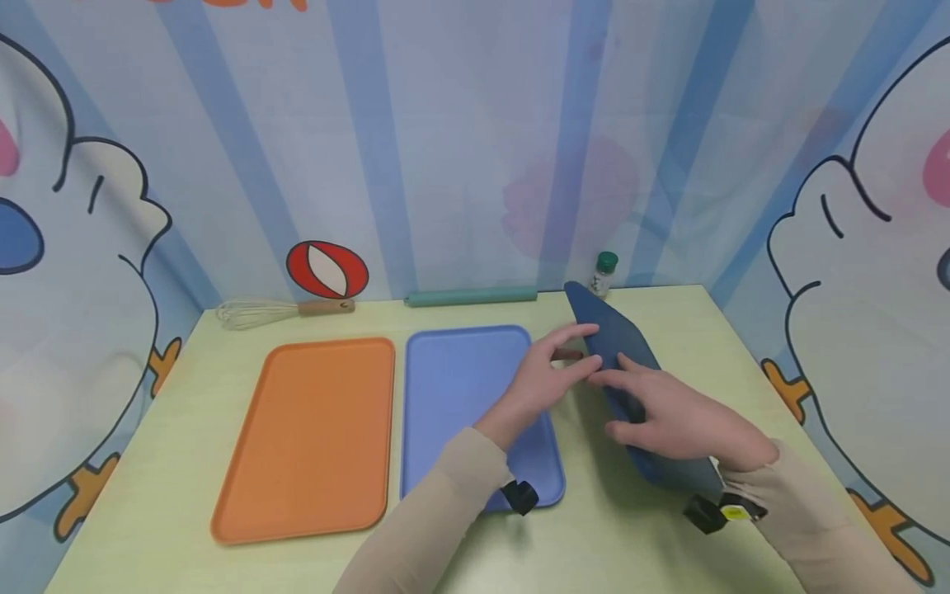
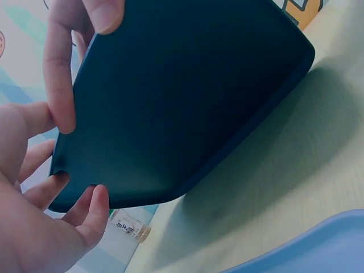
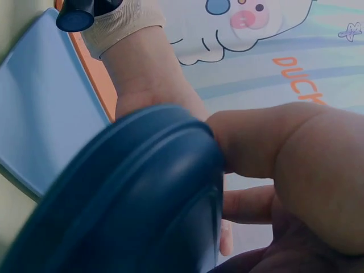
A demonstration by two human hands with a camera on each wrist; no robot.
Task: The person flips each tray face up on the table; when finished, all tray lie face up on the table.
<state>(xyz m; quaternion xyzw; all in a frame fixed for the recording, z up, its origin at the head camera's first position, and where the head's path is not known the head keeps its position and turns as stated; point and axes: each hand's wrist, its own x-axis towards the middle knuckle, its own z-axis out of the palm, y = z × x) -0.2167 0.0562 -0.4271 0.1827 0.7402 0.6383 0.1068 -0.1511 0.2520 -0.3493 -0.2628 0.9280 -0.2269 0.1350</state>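
A dark navy tray [image 1: 623, 330] stands steeply tilted at the right of the table, its lower edge close to the tabletop. My left hand [image 1: 547, 378] pinches its raised edge near the far corner; in the left wrist view the fingertips overlap the tray face [image 2: 170, 102]. Closer to me along the same edge, my right hand [image 1: 679, 410] grips the tray, thumb and fingers on either side of the rim in the right wrist view. Whether the lower edge touches the table I cannot tell.
A blue tray [image 1: 460, 388] lies flat beneath my left forearm, with an orange tray [image 1: 319, 437] to its left. Along the back edge are a whisk [image 1: 285, 310], a teal rolling pin [image 1: 471, 297] and a green-capped jar [image 1: 604, 268]. Printed cloth hangs behind.
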